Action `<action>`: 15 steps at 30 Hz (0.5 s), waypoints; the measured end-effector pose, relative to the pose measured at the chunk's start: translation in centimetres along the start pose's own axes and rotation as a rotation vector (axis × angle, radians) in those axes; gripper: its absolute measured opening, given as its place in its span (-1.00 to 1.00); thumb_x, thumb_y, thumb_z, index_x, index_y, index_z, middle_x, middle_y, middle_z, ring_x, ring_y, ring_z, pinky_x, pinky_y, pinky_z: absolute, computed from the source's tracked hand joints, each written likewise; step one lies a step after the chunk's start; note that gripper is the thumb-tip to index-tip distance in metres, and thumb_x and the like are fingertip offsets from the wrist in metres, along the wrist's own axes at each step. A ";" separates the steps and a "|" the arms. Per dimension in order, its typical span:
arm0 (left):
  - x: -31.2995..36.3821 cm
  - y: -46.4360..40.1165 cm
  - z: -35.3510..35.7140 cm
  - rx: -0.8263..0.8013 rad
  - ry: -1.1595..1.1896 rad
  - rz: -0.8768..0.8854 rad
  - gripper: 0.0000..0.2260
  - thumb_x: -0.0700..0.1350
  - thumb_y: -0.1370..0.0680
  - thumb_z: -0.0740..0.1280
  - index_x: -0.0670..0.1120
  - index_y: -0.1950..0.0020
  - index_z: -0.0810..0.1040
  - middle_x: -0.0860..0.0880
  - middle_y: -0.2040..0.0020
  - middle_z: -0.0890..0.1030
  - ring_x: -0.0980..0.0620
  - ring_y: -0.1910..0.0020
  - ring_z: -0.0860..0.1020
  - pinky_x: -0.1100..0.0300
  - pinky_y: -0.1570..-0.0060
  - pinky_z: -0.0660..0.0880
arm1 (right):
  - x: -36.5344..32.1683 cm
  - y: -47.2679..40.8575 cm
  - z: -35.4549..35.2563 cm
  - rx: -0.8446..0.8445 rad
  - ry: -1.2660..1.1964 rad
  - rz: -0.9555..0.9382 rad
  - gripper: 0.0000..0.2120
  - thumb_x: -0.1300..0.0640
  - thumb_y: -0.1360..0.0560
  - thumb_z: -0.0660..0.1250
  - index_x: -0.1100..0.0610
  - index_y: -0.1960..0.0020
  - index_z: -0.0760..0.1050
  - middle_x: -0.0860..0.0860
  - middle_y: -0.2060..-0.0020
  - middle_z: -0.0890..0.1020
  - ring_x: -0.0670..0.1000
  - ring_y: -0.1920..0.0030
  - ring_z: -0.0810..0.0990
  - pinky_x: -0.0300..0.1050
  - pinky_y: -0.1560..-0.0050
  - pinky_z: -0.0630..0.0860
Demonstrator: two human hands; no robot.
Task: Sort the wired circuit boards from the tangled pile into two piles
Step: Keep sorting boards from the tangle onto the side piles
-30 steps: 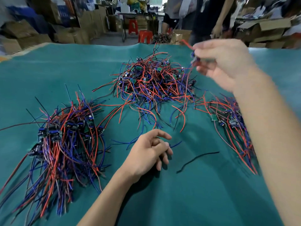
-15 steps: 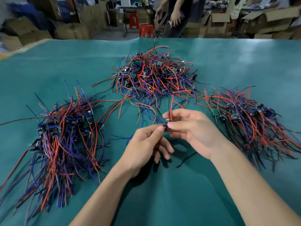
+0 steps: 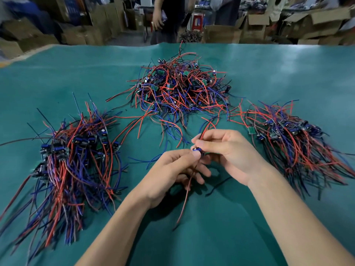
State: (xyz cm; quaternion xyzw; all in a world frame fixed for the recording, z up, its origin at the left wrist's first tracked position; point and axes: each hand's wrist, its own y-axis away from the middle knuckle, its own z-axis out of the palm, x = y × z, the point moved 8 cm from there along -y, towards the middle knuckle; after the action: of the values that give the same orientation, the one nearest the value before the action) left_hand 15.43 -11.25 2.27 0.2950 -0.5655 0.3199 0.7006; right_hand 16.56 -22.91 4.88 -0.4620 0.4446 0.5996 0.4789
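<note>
Teal table covering (image 3: 269, 60), stacked cardboard boxes (image 3: 257, 25) behind, red stool (image 3: 197, 21), a person standing (image 3: 169, 20)

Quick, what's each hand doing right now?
Left hand: pinching the small wired board.
Right hand: gripping the same board.

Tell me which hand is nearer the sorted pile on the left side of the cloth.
Left. The left hand sits just right of the left pile; the right hand lies farther right, beyond it.
</note>
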 end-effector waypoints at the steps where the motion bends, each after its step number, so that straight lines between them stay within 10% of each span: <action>1: 0.0 0.1 0.0 -0.015 -0.001 -0.005 -0.65 0.07 -0.60 0.24 -0.19 -0.04 0.64 -0.19 0.10 0.70 -0.02 0.25 0.61 0.29 0.39 0.44 | 0.1 0.0 0.2 -0.014 0.007 0.001 -0.86 0.10 -0.29 0.55 0.12 0.18 0.69 0.12 0.13 0.71 0.00 0.27 0.61 -0.19 0.29 0.48; 9: 0.0 0.0 0.0 -0.001 0.142 -0.013 -0.62 0.07 -0.59 0.22 -0.18 -0.09 0.67 -0.16 0.18 0.67 0.01 0.32 0.58 0.27 0.38 0.43 | 0.0 -0.4 -0.5 0.119 -0.162 -0.044 -0.94 0.14 -0.31 0.52 0.07 0.22 0.70 0.08 0.21 0.71 -0.02 0.31 0.59 -0.19 0.28 0.51; 15: 1.2 0.8 2.3 -0.408 0.496 -0.065 -0.26 0.34 -0.57 0.01 -0.27 -0.25 0.59 -0.31 0.05 0.66 -0.17 0.10 0.61 0.04 0.05 0.49 | 0.2 -0.2 -0.6 0.124 -0.675 0.086 -0.87 0.20 -0.29 0.47 0.19 0.16 0.65 0.04 0.30 0.67 -0.07 0.44 0.48 -0.30 0.43 0.42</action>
State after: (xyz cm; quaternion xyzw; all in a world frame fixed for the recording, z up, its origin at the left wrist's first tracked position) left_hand 13.58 -12.35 3.94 0.0793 -0.4204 0.2394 0.8716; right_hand 16.83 -23.43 4.60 -0.1883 0.3157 0.7102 0.6004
